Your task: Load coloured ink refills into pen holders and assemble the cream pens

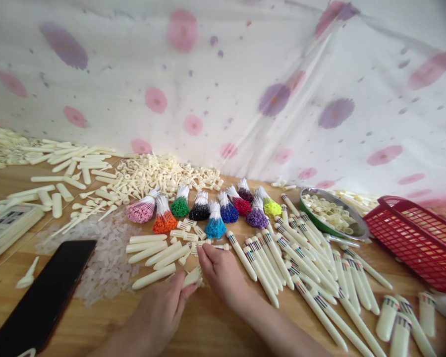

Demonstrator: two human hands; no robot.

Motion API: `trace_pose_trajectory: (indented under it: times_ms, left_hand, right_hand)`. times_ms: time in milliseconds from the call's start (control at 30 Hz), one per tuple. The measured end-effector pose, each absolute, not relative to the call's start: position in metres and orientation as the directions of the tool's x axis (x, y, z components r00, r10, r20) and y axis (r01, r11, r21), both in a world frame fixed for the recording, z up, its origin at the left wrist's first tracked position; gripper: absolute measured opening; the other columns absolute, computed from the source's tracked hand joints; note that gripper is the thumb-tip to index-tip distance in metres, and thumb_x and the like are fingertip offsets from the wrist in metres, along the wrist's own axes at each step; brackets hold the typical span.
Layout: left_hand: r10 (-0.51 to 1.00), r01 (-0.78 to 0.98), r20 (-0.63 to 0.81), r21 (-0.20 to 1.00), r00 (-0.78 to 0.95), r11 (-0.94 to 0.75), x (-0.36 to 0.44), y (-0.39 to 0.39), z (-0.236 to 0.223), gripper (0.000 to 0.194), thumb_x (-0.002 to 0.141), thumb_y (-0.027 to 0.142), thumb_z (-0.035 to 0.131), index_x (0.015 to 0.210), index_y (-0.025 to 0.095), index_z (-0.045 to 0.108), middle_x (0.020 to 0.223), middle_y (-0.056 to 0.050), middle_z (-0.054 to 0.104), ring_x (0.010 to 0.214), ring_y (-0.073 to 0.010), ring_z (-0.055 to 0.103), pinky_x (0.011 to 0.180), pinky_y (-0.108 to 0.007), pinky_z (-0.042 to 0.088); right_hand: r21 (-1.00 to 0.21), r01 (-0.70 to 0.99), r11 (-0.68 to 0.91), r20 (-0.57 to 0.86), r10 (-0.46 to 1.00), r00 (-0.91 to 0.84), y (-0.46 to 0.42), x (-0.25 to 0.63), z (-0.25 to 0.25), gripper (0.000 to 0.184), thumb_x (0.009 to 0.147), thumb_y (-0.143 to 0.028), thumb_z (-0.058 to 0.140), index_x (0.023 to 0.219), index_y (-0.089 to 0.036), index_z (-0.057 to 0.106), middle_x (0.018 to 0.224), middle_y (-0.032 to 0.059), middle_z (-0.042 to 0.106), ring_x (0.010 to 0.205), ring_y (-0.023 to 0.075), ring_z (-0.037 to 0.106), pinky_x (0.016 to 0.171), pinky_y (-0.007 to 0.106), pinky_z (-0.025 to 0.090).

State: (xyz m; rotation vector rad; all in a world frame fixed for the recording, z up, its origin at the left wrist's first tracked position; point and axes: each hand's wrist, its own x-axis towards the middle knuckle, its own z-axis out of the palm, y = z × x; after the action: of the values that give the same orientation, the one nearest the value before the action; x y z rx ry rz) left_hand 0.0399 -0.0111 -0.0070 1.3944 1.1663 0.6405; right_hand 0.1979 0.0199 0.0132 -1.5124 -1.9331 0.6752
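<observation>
My left hand (167,302) is closed around a short cream plastic pen part (192,277); most of it is hidden by the fingers. Just to its right, my right hand (223,272) has its fingers pinched together beside small slotted cream pieces (188,224); what they grip, if anything, is hidden. Smooth cream pen barrels (148,247) lie left of the hands. Beyond them stand bundles of thin white refills with coloured ends, among them orange (165,220), light blue (215,225) and pink (143,210). Multicolour pens (269,267) are spread to the right.
A black phone (40,297) and scattered clear plastic tubes (107,253) lie at left. Small cream parts (159,176) are heaped at the back. A metal bowl (360,225) of parts stands beside a red basket (405,243). Flowered sheeting (223,74) hangs behind.
</observation>
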Motion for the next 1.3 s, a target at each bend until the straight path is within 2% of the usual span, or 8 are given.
trace_pose_trajectory:
  times_ms: [133, 533, 633, 733, 833, 933, 1067, 1300]
  left_hand:
    - [0.961, 0.593, -0.072, 0.798, 0.266, -0.105, 0.041, -0.007, -0.004, 0.017, 0.082, 0.039, 0.05, 0.079, 0.024, 0.053, 0.069, -0.004, 0.061, 0.069, -0.0256, 0.057, 0.064, -0.03, 0.034]
    - [0.943, 0.502, 0.013, 0.844, 0.332, -0.188, 0.034, -0.005, 0.0, 0.019, 0.087, 0.039, 0.045, 0.077, 0.024, 0.054, 0.074, -0.004, 0.063, 0.072, -0.0224, 0.058, 0.067, -0.027, 0.037]
    - [0.949, 0.537, 0.007, 0.823, 0.316, -0.185, 0.034, -0.006, -0.001, 0.021, 0.085, 0.04, 0.047, 0.075, 0.023, 0.056, 0.068, -0.004, 0.06, 0.069, -0.0229, 0.055, 0.067, -0.029, 0.035]
    - [0.939, 0.451, -0.099, 0.89, 0.33, -0.065, 0.036, -0.007, 0.0, 0.027, 0.083, 0.045, 0.048, 0.071, 0.021, 0.053, 0.064, -0.001, 0.055, 0.063, -0.0185, 0.05, 0.062, -0.026, 0.034]
    - [0.823, 0.162, -0.33, 0.944, 0.463, 0.288, 0.036, -0.007, 0.005, 0.041, 0.076, 0.058, 0.05, 0.062, 0.02, 0.043, 0.051, 0.006, 0.039, 0.044, -0.009, 0.032, 0.043, -0.019, 0.025]
    - [0.567, -0.056, -0.457, 0.743, 0.685, 0.667, 0.034, -0.006, 0.01, 0.049, 0.068, 0.066, 0.054, 0.059, 0.02, 0.037, 0.04, 0.012, 0.021, 0.034, -0.0035, 0.008, 0.033, -0.017, 0.005]
    - [0.247, -0.076, -0.375, 0.416, 0.894, 0.906, 0.029, -0.002, 0.011, 0.047, 0.068, 0.057, 0.062, 0.057, 0.019, 0.036, 0.036, 0.013, 0.017, 0.031, -0.0017, 0.001, 0.029, -0.015, -0.003]
    - [0.197, -0.136, -0.262, 0.236, 0.945, 0.962, 0.028, 0.001, 0.008, 0.045, 0.074, 0.047, 0.062, 0.055, 0.019, 0.033, 0.037, 0.014, 0.008, 0.029, -0.0003, -0.008, 0.027, -0.013, -0.008]
  right_hand:
    - [-0.732, 0.638, 0.239, 0.138, 0.969, -0.204, 0.023, 0.197, 0.01, 0.034, 0.09, -0.037, 0.03, 0.061, -0.021, 0.028, 0.052, -0.0039, 0.035, 0.048, 0.0103, 0.032, 0.048, 0.021, 0.025]
    - [-0.719, 0.6, 0.351, 0.233, 0.935, -0.268, 0.02, 0.209, 0.018, 0.03, 0.091, -0.045, 0.035, 0.09, -0.018, 0.048, 0.057, -0.0039, 0.044, 0.052, 0.0124, 0.043, 0.051, 0.021, 0.03]
    - [-0.709, 0.617, 0.34, 0.19, 0.936, -0.298, 0.022, 0.205, 0.016, 0.03, 0.089, -0.044, 0.04, 0.073, -0.019, 0.047, 0.058, -0.0032, 0.044, 0.054, 0.0112, 0.041, 0.051, 0.02, 0.029]
    - [-0.709, 0.623, 0.332, 0.159, 0.935, -0.318, 0.022, 0.199, 0.015, 0.035, 0.091, -0.038, 0.035, 0.061, -0.02, 0.034, 0.056, -0.003, 0.04, 0.052, 0.01, 0.036, 0.049, 0.02, 0.027]
    - [-0.697, 0.599, 0.394, 0.223, 0.913, -0.342, 0.021, 0.198, 0.018, 0.033, 0.092, -0.033, 0.03, 0.062, -0.021, 0.026, 0.054, -0.0041, 0.034, 0.049, 0.0095, 0.031, 0.047, 0.021, 0.024]
    - [-0.685, 0.541, 0.488, 0.295, 0.865, -0.406, 0.019, 0.2, 0.022, 0.031, 0.092, -0.03, 0.029, 0.063, -0.021, 0.023, 0.055, -0.0047, 0.031, 0.048, 0.0092, 0.03, 0.047, 0.022, 0.023]
    - [-0.682, 0.459, 0.57, 0.347, 0.804, -0.482, 0.018, 0.206, 0.026, 0.03, 0.093, -0.028, 0.03, 0.064, -0.021, 0.023, 0.058, -0.0043, 0.031, 0.052, 0.0101, 0.032, 0.05, 0.023, 0.027]
    - [-0.778, 0.266, 0.569, 0.331, 0.732, -0.596, 0.023, 0.219, 0.032, 0.021, 0.095, -0.033, 0.032, 0.08, -0.02, 0.04, 0.08, 0.0026, 0.045, 0.075, 0.0138, 0.044, 0.07, 0.026, 0.04]
